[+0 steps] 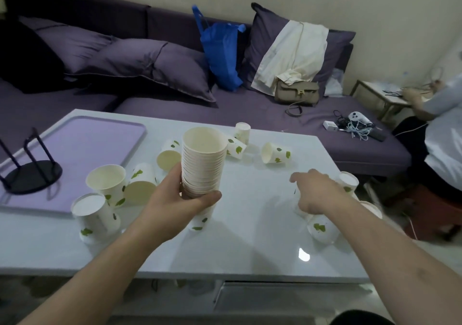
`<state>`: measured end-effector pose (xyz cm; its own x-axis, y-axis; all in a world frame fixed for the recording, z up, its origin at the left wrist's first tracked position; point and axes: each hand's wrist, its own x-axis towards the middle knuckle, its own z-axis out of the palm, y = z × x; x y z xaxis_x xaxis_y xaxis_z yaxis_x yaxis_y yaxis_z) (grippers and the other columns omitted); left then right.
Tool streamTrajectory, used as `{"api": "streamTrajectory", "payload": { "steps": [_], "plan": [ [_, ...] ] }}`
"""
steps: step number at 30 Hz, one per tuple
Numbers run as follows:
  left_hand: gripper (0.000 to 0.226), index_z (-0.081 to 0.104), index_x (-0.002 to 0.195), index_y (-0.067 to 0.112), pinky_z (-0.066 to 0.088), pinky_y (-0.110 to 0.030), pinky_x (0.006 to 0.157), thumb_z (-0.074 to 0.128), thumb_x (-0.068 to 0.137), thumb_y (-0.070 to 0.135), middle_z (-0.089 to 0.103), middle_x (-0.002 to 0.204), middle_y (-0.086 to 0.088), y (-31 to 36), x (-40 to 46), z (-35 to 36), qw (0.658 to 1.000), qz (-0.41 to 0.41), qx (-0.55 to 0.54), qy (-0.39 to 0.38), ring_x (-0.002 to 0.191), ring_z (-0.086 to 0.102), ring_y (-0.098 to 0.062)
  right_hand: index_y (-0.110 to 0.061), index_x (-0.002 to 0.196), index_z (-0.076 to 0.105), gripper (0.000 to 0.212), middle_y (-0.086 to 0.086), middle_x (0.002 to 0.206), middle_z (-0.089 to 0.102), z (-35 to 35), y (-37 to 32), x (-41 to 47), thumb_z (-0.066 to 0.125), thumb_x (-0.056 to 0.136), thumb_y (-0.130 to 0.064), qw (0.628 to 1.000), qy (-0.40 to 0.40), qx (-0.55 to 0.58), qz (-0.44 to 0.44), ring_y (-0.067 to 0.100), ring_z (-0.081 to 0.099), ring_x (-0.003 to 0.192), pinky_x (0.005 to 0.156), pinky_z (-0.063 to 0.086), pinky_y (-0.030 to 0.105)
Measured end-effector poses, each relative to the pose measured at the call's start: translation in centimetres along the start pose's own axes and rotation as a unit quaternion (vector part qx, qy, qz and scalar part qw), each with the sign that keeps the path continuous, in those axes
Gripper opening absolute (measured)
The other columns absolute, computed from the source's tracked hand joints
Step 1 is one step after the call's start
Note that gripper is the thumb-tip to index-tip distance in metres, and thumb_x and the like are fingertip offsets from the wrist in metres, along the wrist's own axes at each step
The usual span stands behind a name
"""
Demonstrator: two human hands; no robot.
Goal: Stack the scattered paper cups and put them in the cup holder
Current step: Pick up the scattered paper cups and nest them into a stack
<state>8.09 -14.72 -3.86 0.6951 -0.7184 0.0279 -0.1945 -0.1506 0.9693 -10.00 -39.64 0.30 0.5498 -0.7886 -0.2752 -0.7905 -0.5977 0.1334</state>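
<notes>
Our left hand point(180, 194) grips the light, crushable stack point(202, 164) low; right hand point(315, 192) fingers loose, reaching three o'clock.

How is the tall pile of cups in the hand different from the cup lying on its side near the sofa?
The stack of cups is many cups nested together, while the tipped cup is single. The stack stands upright with its mouth facing up; the tipped cup lies on its side on the table. The left hand grips the stack, and nothing touches the tipped cup. Both are white paper cups with green leaf prints.
</notes>
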Motion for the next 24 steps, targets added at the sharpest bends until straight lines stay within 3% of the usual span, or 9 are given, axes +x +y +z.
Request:
{"api": "streamTrajectory", "payload": {
  "steps": [3, 5, 7, 9, 13, 15, 17, 19, 24],
  "plan": [
    [0.06, 0.063, 0.13, 0.043, 0.053, -0.016, 0.081, 0.095, 0.082, 0.026, 0.078, 0.11, 0.022, -0.1, 0.0, 0.1, 1.0, -0.001, 0.001, 0.005, 0.099, 0.071, 0.01, -0.025, 0.142, 0.047, 0.058, 0.007, 0.127, 0.05, -1.8, -1.1, -0.9, 0.059, 0.086, -0.02, 0.997, 0.07, 0.038, -0.023, 0.034, 0.056, 0.114, 0.077, 0.046, 0.038],
    [0.061, 0.062, 0.131, 0.043, 0.054, -0.017, 0.082, 0.095, 0.082, 0.027, 0.078, 0.113, 0.02, -0.1, 0.1, 0.1, 1.0, -0.002, 0.006, 0.005, 0.099, 0.071, 0.01, -0.019, 0.122, 0.047, 0.044, 0.004, 0.115, 0.053, -4.0, -2.4, -2.1, 0.067, 0.085, -0.03, 0.982, 0.106, 0.147, -0.054, 0.027, 0.056, 0.098, 0.068, 0.044, 0.037],
    [0.062, 0.062, 0.132, 0.044, 0.055, -0.02, 0.085, 0.095, 0.082, 0.029, 0.078, 0.114, 0.021, -0.1, 0.1, 0.0, 1.0, -0.003, 0.007, 0.004, 0.1, 0.071, 0.009, -0.019, 0.111, 0.045, 0.039, -0.002, 0.103, 0.054, -6.2, -3.9, -3.9, 0.072, 0.09, -0.038, 0.938, 0.139, 0.299, -0.102, 0.016, 0.054, 0.084, 0.062, 0.039, 0.033],
    [0.062, 0.062, 0.132, 0.045, 0.058, -0.026, 0.089, 0.095, 0.081, 0.032, 0.078, 0.112, 0.022, -0.2, 0.2, -0.1, 1.0, -0.004, 0.015, 0.003, 0.1, 0.072, 0.006, -0.022, 0.113, 0.048, 0.035, -0.004, 0.104, 0.057, -8.4, -5.5, -5.8, 0.069, 0.096, -0.044, 0.88, 0.197, 0.401, -0.161, 0.011, 0.057, 0.088, 0.064, 0.042, 0.031],
    [0.059, 0.062, 0.128, 0.046, 0.063, -0.035, 0.093, 0.095, 0.08, 0.036, 0.077, 0.112, 0.024, -0.5, 0.1, -0.3, 1.0, -0.001, 0.023, -0.004, 0.1, 0.073, 0.003, -0.027, 0.132, 0.057, 0.045, 0.0, 0.121, 0.063, -11.4, -8.6, -8.4, 0.063, 0.093, -0.048, 0.767, 0.32, 0.483, -0.274, 0.017, 0.062, 0.11, 0.088, 0.055, 0.034],
    [0.06, 0.062, 0.126, 0.047, 0.064, -0.041, 0.096, 0.095, 0.077, 0.041, 0.078, 0.113, 0.021, -0.5, 0.0, -0.4, 1.0, -0.002, 0.018, -0.009, 0.102, 0.074, -0.001, -0.03, 0.148, 0.054, 0.062, -0.002, 0.129, 0.058, -12.0, -10.0, -8.8, 0.063, 0.091, -0.05, 0.776, 0.332, 0.44, -0.305, 0.014, 0.056, 0.119, 0.101, 0.048, 0.027],
    [0.063, 0.062, 0.125, 0.047, 0.065, -0.048, 0.096, 0.093, 0.071, 0.049, 0.079, 0.114, 0.017, -0.4, -0.1, -0.4, 1.0, 0.001, 0.016, -0.012, 0.105, 0.076, -0.007, -0.034, 0.157, 0.047, 0.074, -0.003, 0.132, 0.053, -11.9, -11.4, -8.9, 0.061, 0.088, -0.056, 0.83, 0.306, 0.334, -0.324, 0.013, 0.051, 0.125, 0.104, 0.039, 0.023],
    [0.065, 0.062, 0.126, 0.046, 0.065, -0.053, 0.094, 0.092, 0.068, 0.052, 0.079, 0.114, 0.012, -0.4, -0.2, -0.4, 1.0, 0.008, 0.009, -0.015, 0.106, 0.076, -0.014, -0.037, 0.163, 0.037, 0.081, -0.004, 0.141, 0.048, -10.9, -12.5, -8.7, 0.054, 0.088, -0.065, 0.879, 0.263, 0.212, -0.337, 0.018, 0.045, 0.134, 0.115, 0.038, 0.035],
    [0.066, 0.063, 0.133, 0.04, 0.065, -0.055, 0.094, 0.089, 0.073, 0.048, 0.08, 0.116, 0.008, -0.4, -0.1, -0.5, 0.999, 0.028, 0.001, -0.027, 0.106, 0.077, -0.016, -0.04, 0.167, 0.027, 0.081, -0.019, 0.167, 0.032, -8.1, -13.0, -8.7, 0.041, 0.093, -0.073, 0.888, 0.207, 0.189, -0.364, 0.011, 0.032, 0.153, 0.125, 0.032, 0.043]
  ]
}}
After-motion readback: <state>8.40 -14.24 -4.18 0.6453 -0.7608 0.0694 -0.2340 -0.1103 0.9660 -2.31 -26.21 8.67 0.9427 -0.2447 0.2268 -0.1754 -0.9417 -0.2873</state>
